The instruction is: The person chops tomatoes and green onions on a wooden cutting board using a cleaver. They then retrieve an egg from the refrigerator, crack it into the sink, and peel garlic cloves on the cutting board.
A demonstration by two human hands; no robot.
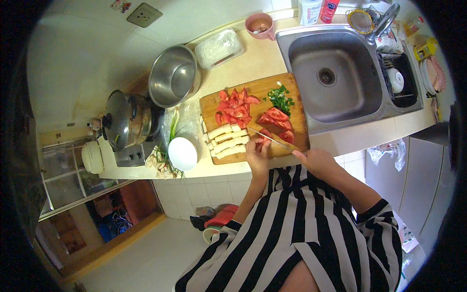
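Observation:
My right hand grips a kitchen knife whose blade points up and left over the wooden cutting board. With bent fingertips, my left hand holds a tomato piece against the board beside the blade. Larger tomato wedges lie above and right of the knife. Cut tomato chunks are heaped at the board's upper left. Pale white-yellow sticks, of a food I cannot identify, lie in rows at the lower left. Chopped green onion sits at the upper right.
A steel sink adjoins the board's right side. Behind and left stand a steel pot, a plastic container, a pink cup and a lidded pot on the stove. A white bowl and whole green onions lie left.

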